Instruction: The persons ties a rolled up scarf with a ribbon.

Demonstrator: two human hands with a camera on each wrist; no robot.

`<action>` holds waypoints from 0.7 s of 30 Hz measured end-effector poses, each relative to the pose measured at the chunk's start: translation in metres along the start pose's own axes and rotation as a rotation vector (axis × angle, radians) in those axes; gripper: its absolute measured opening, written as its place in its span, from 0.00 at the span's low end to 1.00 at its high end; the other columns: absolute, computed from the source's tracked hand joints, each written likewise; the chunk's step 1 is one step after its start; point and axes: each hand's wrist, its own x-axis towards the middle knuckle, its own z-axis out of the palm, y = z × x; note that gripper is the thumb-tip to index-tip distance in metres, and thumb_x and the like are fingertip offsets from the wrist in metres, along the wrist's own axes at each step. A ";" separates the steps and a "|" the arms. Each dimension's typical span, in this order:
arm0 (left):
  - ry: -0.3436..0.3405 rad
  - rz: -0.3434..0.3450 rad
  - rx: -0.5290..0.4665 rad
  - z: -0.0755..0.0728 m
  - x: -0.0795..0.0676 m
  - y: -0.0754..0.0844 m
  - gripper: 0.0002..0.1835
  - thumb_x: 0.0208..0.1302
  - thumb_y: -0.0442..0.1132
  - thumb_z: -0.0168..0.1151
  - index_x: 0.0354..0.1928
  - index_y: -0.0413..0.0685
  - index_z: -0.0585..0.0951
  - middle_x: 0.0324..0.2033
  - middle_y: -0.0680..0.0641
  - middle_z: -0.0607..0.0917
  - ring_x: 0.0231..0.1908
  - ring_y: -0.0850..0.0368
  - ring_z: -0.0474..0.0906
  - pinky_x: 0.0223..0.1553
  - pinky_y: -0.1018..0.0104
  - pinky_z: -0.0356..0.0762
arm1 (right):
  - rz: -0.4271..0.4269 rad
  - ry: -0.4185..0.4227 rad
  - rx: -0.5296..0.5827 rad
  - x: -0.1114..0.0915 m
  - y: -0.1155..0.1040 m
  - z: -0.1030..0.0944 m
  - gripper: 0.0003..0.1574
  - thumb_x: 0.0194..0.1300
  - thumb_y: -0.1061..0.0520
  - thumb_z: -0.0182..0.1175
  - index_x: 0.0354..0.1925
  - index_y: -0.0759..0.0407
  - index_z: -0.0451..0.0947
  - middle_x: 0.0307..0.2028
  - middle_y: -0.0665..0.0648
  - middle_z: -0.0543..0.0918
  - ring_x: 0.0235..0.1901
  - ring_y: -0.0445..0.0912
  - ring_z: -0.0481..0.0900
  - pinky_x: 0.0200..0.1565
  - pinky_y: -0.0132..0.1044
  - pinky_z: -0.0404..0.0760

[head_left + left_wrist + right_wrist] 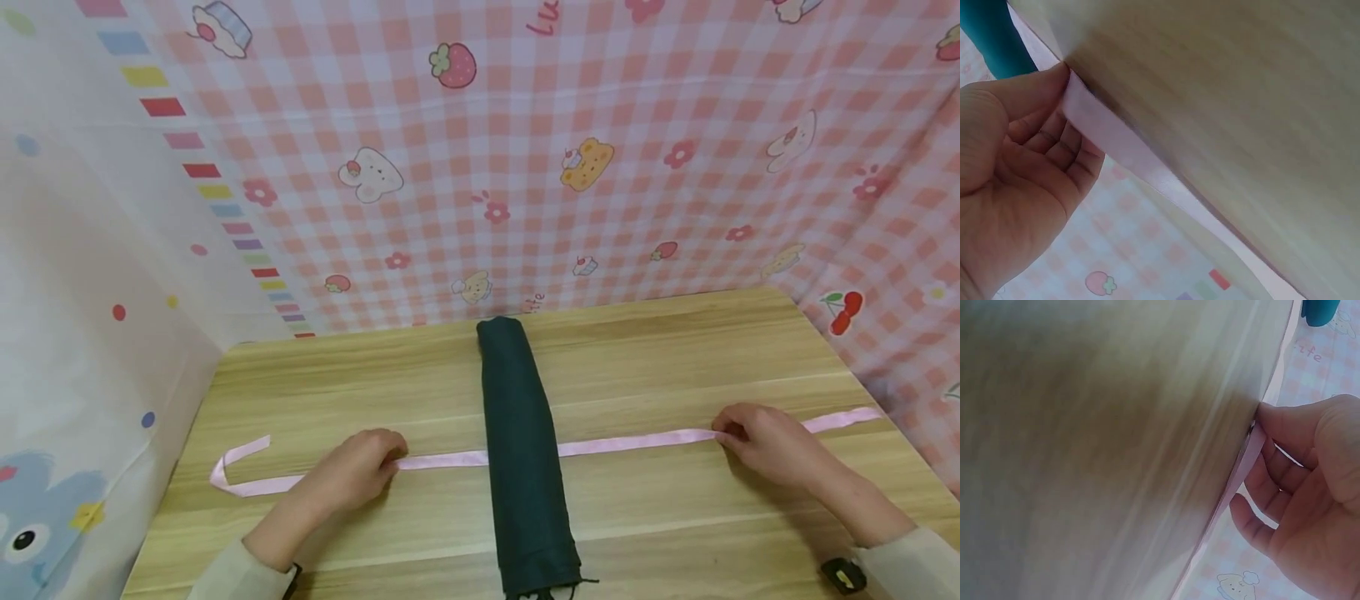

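Note:
A dark green folded umbrella (525, 458) lies lengthwise in the middle of the table. A pink ribbon (637, 442) runs crosswise, its middle hidden at the umbrella. To the left of the umbrella, my left hand (356, 471) pinches the ribbon between thumb and fingers; the left wrist view shows the ribbon (1122, 147) trailing from the thumb tip. Farther off on the right, my right hand (776, 446) pinches the ribbon's other side, also seen in the right wrist view with the ribbon (1247, 459) passing under the thumb.
The wood-grain table (660, 358) is bordered behind by a pink checked cloth (450, 167) and on the left by a white dotted cloth (90, 250). The ribbon's left end folds back on the tabletop; its right end reaches near the table's right edge.

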 end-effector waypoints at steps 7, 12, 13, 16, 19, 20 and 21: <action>0.051 0.018 0.043 -0.001 0.000 0.003 0.08 0.63 0.21 0.66 0.34 0.40 0.86 0.32 0.48 0.87 0.37 0.52 0.85 0.40 0.57 0.86 | -0.041 0.082 -0.045 0.001 -0.003 -0.001 0.12 0.55 0.68 0.77 0.30 0.53 0.85 0.27 0.41 0.81 0.27 0.33 0.73 0.28 0.38 0.77; 0.192 0.011 0.091 -0.006 -0.001 0.011 0.06 0.62 0.23 0.71 0.34 0.40 0.88 0.30 0.52 0.84 0.35 0.55 0.85 0.38 0.62 0.85 | 0.010 0.093 -0.020 0.004 -0.011 -0.009 0.09 0.59 0.65 0.75 0.32 0.55 0.85 0.27 0.42 0.80 0.26 0.34 0.72 0.27 0.36 0.75; 0.223 0.015 0.094 -0.007 0.000 0.013 0.06 0.61 0.23 0.71 0.34 0.40 0.88 0.28 0.53 0.82 0.33 0.57 0.83 0.36 0.63 0.84 | 0.025 0.093 -0.014 0.005 -0.012 -0.011 0.08 0.60 0.65 0.75 0.32 0.55 0.85 0.27 0.43 0.79 0.26 0.35 0.71 0.26 0.35 0.74; 0.311 0.030 0.115 -0.010 0.002 0.017 0.06 0.59 0.22 0.73 0.34 0.38 0.89 0.26 0.54 0.78 0.30 0.61 0.77 0.33 0.67 0.80 | 0.056 0.116 -0.008 0.006 -0.017 -0.015 0.07 0.61 0.63 0.75 0.33 0.55 0.85 0.27 0.43 0.78 0.25 0.36 0.70 0.26 0.34 0.72; 0.376 0.030 0.118 -0.013 0.004 0.021 0.06 0.59 0.22 0.74 0.35 0.38 0.90 0.24 0.55 0.75 0.27 0.63 0.70 0.30 0.69 0.75 | 0.046 0.162 -0.004 0.008 -0.020 -0.018 0.08 0.60 0.65 0.75 0.34 0.56 0.85 0.27 0.44 0.77 0.26 0.35 0.69 0.25 0.33 0.71; 0.391 0.023 0.118 -0.013 0.004 0.022 0.05 0.59 0.23 0.74 0.36 0.37 0.90 0.24 0.55 0.75 0.27 0.64 0.69 0.29 0.70 0.74 | 0.038 0.180 -0.002 0.009 -0.021 -0.019 0.08 0.59 0.66 0.76 0.34 0.57 0.85 0.27 0.44 0.78 0.26 0.35 0.69 0.25 0.33 0.71; 0.403 0.014 0.115 -0.014 0.005 0.023 0.05 0.59 0.24 0.74 0.37 0.38 0.90 0.24 0.55 0.75 0.26 0.64 0.68 0.28 0.70 0.73 | 0.027 0.200 0.001 0.010 -0.022 -0.020 0.09 0.58 0.67 0.76 0.34 0.57 0.85 0.27 0.45 0.78 0.26 0.35 0.70 0.25 0.33 0.72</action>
